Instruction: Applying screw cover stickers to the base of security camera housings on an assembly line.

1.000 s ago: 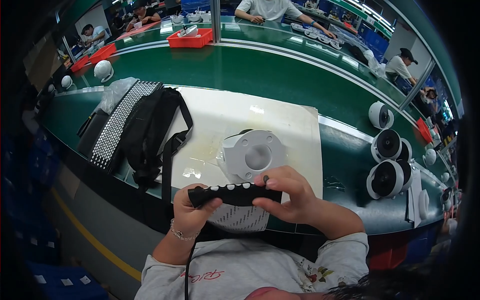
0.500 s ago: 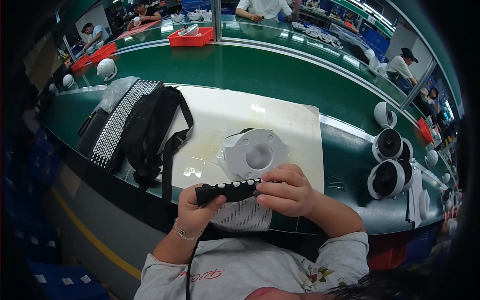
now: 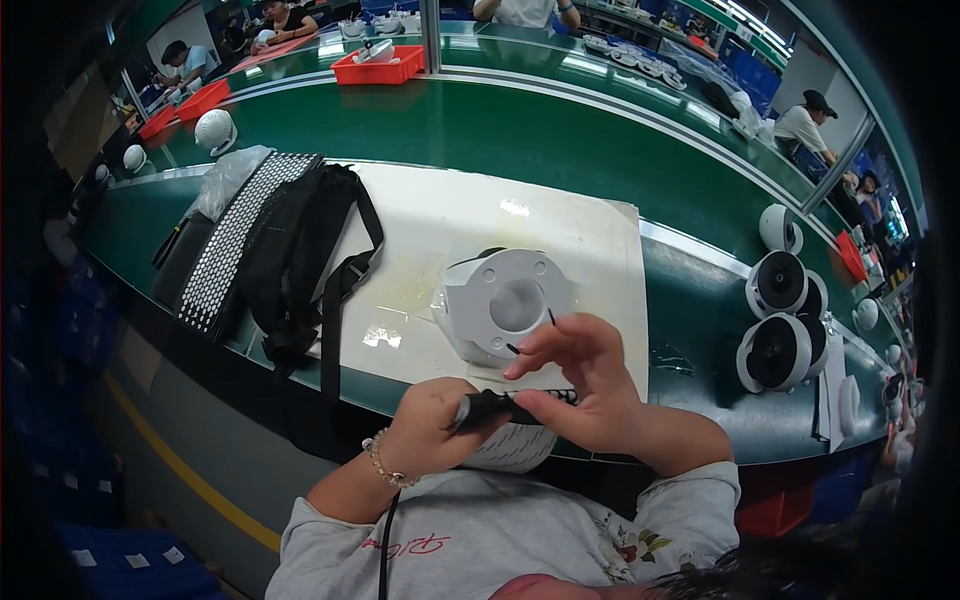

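My left hand (image 3: 428, 425) is closed round one end of a black strip with white round spots (image 3: 484, 405), held over the table's near edge. My right hand (image 3: 592, 380) has its fingers spread and raised, while its thumb lies against the strip's other end. Small dark bits show at two of its fingertips; whether these are pads stuck there I cannot make out. Just beyond the hands, a white rounded housing (image 3: 468, 305) rests with its flat base up. That base has a round hollow in the middle and several small round recesses.
The housing sits on a pale board (image 3: 420, 215). A black strapped bag (image 3: 300, 240) and a white-dotted black sheet (image 3: 235, 245) lie left. Several white and black round units (image 3: 775, 352) stand right. A red bin (image 3: 380, 68) is across the green table; people work beyond.
My left hand has shifted right with the strip, which is now tilted. My right fingers have lifted off the strip and spread apart. The housing stays in place.
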Available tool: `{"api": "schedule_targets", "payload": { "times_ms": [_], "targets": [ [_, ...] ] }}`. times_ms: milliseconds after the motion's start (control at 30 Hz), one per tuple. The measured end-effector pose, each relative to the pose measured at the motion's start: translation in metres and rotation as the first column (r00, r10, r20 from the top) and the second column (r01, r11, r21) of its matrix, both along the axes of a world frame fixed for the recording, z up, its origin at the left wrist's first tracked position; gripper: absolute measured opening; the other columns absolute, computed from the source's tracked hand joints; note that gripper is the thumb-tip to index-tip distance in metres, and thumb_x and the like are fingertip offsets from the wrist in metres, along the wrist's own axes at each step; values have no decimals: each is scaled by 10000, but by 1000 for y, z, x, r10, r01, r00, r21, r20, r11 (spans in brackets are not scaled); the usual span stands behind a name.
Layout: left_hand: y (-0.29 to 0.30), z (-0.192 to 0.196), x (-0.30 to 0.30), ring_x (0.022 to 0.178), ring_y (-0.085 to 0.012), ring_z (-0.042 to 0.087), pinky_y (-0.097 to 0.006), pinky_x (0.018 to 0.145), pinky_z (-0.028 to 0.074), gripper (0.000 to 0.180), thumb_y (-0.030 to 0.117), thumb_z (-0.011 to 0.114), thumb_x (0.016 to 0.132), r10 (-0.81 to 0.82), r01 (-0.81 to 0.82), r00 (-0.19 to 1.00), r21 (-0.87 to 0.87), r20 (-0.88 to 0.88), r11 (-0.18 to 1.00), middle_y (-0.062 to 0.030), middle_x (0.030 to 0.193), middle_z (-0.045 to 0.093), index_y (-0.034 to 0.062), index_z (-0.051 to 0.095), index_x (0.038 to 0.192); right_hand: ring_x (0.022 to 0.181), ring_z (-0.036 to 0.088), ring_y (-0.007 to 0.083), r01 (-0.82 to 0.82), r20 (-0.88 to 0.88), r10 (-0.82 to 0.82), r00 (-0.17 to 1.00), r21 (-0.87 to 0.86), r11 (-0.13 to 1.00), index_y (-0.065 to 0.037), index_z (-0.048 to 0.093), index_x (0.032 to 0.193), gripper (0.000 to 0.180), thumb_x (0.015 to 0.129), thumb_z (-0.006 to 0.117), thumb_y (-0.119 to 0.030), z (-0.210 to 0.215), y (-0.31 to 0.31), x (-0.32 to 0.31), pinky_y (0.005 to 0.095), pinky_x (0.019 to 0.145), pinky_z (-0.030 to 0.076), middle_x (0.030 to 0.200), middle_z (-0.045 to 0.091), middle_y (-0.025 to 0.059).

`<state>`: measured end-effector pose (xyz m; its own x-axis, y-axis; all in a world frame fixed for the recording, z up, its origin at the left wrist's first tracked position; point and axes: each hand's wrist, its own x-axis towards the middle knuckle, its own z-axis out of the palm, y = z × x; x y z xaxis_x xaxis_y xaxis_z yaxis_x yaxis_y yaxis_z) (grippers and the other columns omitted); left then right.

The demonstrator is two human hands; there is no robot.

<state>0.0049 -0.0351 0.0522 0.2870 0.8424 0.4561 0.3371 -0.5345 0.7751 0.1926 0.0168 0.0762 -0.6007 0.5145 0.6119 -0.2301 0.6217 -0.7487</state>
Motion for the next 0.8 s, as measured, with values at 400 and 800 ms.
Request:
{"api": "schedule_targets", "payload": {
  "times_ms": [400,800],
  "targets": [
    [2,-16,4,574,-236,544,-293,538,430,165,89,703,682,-32,41,996,-113,81,993,-99,677,544,22,571,755,848,537,156,-103,108,94,990,79,992,-167,140,1327,769,744,552,119,5,-2,6,263,702,433,1064,434,110],
    [18,-40,-6,1030,-292,555,-283,777,466,229,49,744,627,134,-127,991,236,-10,963,-307,1306,322,-45,551,705,831,498,115,340,-13,-340,940,18,940,-166,157,1338,709,774,505,87,-2,68,-1,255,730,410,1045,443,92]
  ]
}}
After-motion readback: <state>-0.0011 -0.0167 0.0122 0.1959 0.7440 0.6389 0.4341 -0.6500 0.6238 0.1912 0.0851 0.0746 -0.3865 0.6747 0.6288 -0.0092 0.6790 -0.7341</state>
